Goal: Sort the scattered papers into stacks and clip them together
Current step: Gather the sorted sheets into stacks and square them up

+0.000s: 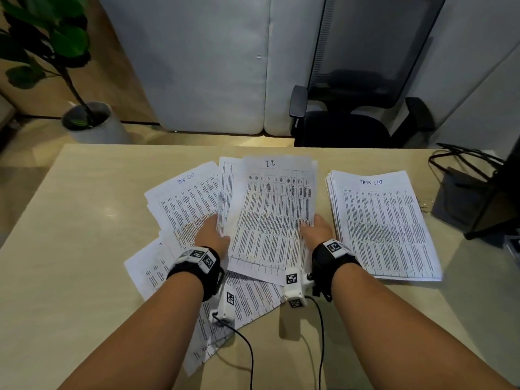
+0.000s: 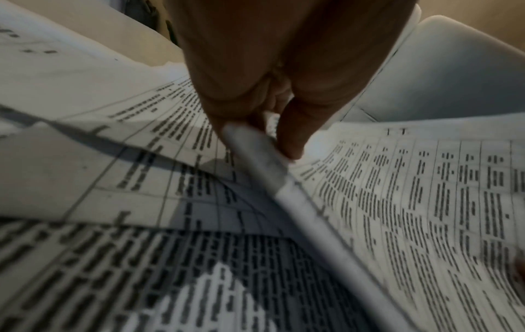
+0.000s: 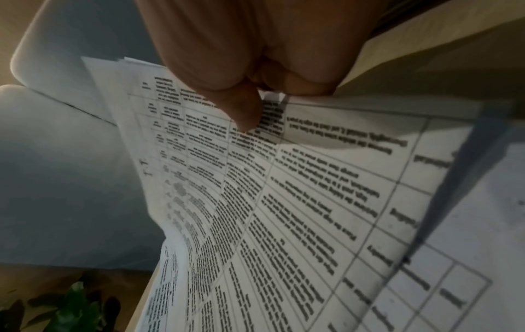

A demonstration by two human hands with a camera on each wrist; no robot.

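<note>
1. Desk [image 1: 84,220]: light wood top, fills the lower two thirds of the head view.
2. Paper groups on it, counted: three.
3. Group one: held bundle [image 1: 270,215], centre of frame, top sheet headed "I.T."; several sheets, exact count cannot be told. It is lifted off the sheets beneath it.
4. Group two: squared stack [image 1: 385,223], right of centre, top sheet headed "TASK LIST", lying flat, just beside the bundle and not touching it.
5. Group three: loose sheets [image 1: 183,198], left of centre and fanning toward the lower centre, overlapping at odd angles; one shows a "TASK LIST" heading. At least four, no firmer count possible.
6. Left hand [image 1: 213,235]: clamped on the bundle's left edge. In the left wrist view the thumb [image 2: 292,132] lies on the top sheet and the paper edge runs between it and the fingers.
7. Right hand [image 1: 318,232]: clamped on the bundle's right edge. In the right wrist view the thumb [image 3: 241,112] presses on the printed table, fingers underneath.
8. Surroundings, one of each: potted plant [image 1: 84,119], upper left; black office chair [image 1: 360,108], upper right; monitor stand [image 1: 472,198], right edge.
9. Paper clips: a faint wire-like glint beside the squared stack, too small to identify.
</note>
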